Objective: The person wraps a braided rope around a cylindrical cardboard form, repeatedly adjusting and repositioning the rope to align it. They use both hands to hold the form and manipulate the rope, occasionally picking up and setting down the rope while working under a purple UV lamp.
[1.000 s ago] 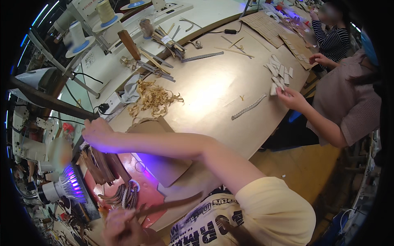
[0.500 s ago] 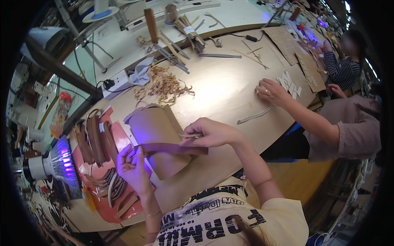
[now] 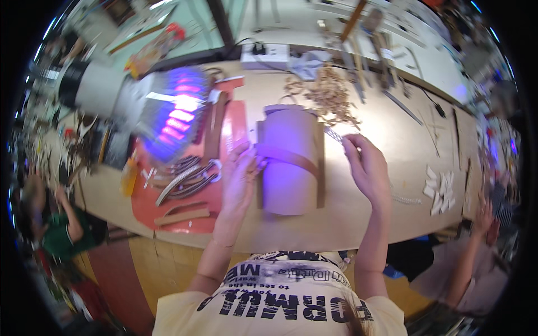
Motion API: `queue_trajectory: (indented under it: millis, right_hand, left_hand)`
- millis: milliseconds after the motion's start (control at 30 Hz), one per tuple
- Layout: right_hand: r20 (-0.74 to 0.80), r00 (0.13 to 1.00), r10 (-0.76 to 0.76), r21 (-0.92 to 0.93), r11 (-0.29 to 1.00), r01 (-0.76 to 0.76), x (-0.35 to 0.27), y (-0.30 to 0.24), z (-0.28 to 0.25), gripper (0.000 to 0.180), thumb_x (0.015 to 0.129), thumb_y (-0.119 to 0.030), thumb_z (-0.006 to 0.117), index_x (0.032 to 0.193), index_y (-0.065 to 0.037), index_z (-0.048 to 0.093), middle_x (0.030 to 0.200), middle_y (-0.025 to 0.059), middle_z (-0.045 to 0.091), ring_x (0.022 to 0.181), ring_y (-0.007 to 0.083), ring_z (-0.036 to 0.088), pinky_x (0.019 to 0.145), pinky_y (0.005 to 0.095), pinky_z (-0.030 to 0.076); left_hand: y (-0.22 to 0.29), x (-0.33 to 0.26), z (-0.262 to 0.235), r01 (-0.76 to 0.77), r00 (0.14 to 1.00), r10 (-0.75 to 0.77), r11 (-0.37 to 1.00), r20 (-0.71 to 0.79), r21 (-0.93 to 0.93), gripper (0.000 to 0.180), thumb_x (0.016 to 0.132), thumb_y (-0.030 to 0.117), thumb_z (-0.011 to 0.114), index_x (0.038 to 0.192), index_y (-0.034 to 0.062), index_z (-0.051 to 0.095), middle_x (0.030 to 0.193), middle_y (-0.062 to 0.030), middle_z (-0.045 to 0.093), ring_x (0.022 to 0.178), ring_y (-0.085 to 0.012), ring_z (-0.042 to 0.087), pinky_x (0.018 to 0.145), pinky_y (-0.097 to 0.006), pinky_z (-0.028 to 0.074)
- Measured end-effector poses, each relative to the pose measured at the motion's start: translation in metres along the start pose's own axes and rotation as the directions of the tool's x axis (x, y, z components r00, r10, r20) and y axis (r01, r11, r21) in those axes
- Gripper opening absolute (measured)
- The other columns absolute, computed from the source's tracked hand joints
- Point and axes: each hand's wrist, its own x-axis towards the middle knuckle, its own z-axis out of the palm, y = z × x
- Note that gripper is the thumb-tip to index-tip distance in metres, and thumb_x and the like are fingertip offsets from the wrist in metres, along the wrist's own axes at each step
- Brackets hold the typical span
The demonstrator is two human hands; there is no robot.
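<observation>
A brown strap (image 3: pixel 291 158) runs across a curved cardboard form (image 3: pixel 288 193) near the middle of the bench's (image 3: pixel 342 232) front edge. The left hand (image 3: pixel 240 173) meets the strap's left end; blur hides whether it grips. The right hand (image 3: pixel 365 165) pinches a braided strip (image 3: pixel 334 135), fingertips closed. A red mat (image 3: pixel 185 225) covers the bench's left side.

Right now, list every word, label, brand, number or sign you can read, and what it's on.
Cream shirt: large dark lettering above smaller, blurred lines; I won't copy out printed wording.
Pale wrap around the bundled strips: too small and blurred to read.
Brown strip across the curved tan sheet: no lettering shows on either.
</observation>
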Motion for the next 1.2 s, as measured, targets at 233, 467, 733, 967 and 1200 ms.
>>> queue_trajectory:
  millis: [233,467,733,967,1200]
  right_hand:
    - [-0.021,0.985,-0.172,0.157,0.972,0.173,-0.03,-0.023,0.033,0.051,0.08,-0.032,0.08,0.115,-0.001,0.059,0.096,0.008,0.059,0.074,0.016,0.054,0.063,0.0301,0.044]
    - [0.249,0.968,0.019,0.369,0.922,-0.112,-0.004,0.011,0.043,0.034,0.08,-0.024,0.082,0.093,-0.004,0.058,0.089,-0.0024,0.056,0.067,0.0025,0.045,0.056,0.0215,0.038]
    - [0.039,0.982,-0.182,-0.072,0.98,0.185,0.031,-0.01,0.007,0.049,0.077,-0.035,0.082,0.106,-0.004,0.059,0.094,0.0052,0.06,0.072,0.0156,0.058,0.064,0.0314,0.047]
    - [-0.035,0.896,-0.443,-0.266,0.868,0.419,0.01,-0.062,0.028,0.025,0.095,-0.009,0.058,0.119,-0.005,0.065,0.097,0.0123,0.058,0.083,0.0276,0.061,0.071,0.0368,0.049]
    - [0.004,0.826,-0.563,-0.119,0.82,0.559,0.009,-0.101,0.055,0.017,0.09,-0.005,0.06,0.105,0.002,0.065,0.092,0.0138,0.057,0.08,0.0284,0.059,0.071,0.038,0.047]
  left_hand:
    - [0.009,-0.004,0.007,-0.012,0.999,0.015,0.998,0.046,-0.055,0.029,0.096,0.004,0.059,0.124,0.0007,0.051,0.099,-0.0101,0.068,0.09,-0.0173,0.068,0.082,-0.033,0.056]
    - [0.01,0.002,0.013,0.014,0.997,-0.011,0.999,0.076,-0.043,0.028,0.095,0.005,0.059,0.122,0.0012,0.052,0.101,-0.0094,0.068,0.089,-0.0163,0.068,0.082,-0.032,0.056]
    - [0.005,0.004,0.023,-0.014,0.999,0.017,0.998,0.049,-0.061,0.034,0.094,0.005,0.062,0.126,-0.0007,0.05,0.096,-0.008,0.067,0.087,-0.0133,0.066,0.081,-0.029,0.056]
    - [0.0,0.003,0.023,0.009,1.0,-0.007,0.997,0.021,-0.08,0.033,0.095,0.002,0.059,0.126,-0.0001,0.05,0.101,-0.0087,0.067,0.088,-0.0153,0.067,0.082,-0.03,0.056]
    - [-0.005,0.001,0.023,-0.013,1.0,0.014,0.988,0.006,-0.152,0.031,0.094,0.001,0.059,0.124,-0.0015,0.05,0.103,-0.0094,0.068,0.089,-0.0134,0.067,0.082,-0.027,0.055]
